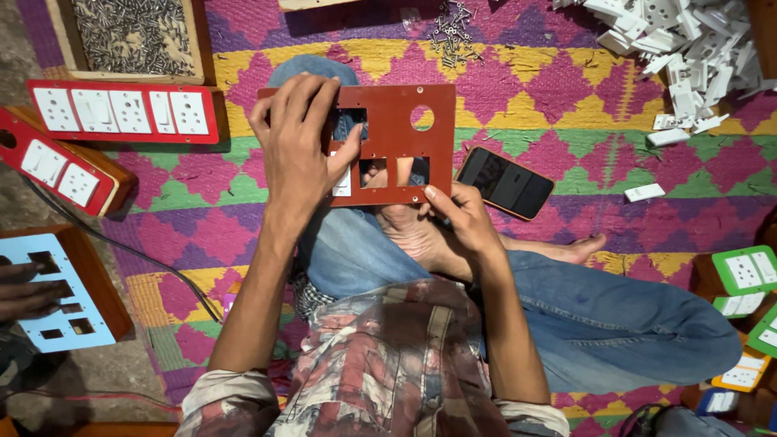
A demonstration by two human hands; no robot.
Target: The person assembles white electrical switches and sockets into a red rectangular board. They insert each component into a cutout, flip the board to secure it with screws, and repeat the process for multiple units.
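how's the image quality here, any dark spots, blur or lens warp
Head view: the red panel under the left hand and right hand is evenly lit and sharp; the lower corners fall into shadow; the pile of white parts looks slightly overexposed; wide-angle warp bends the edges.

We see the scene in warm, fairly even light from above; the middle of the woven mat (566, 121) is brightest and its colours saturated; the left edge and lower corners fall dim; soft shadow lies under the red plate (396, 121) and beneath the left hand (295, 150); the white plastic parts (688, 48) look slightly overexposed; wide-angle stretch shows towards the frame edges; focus stays reasonably sharp throughout.
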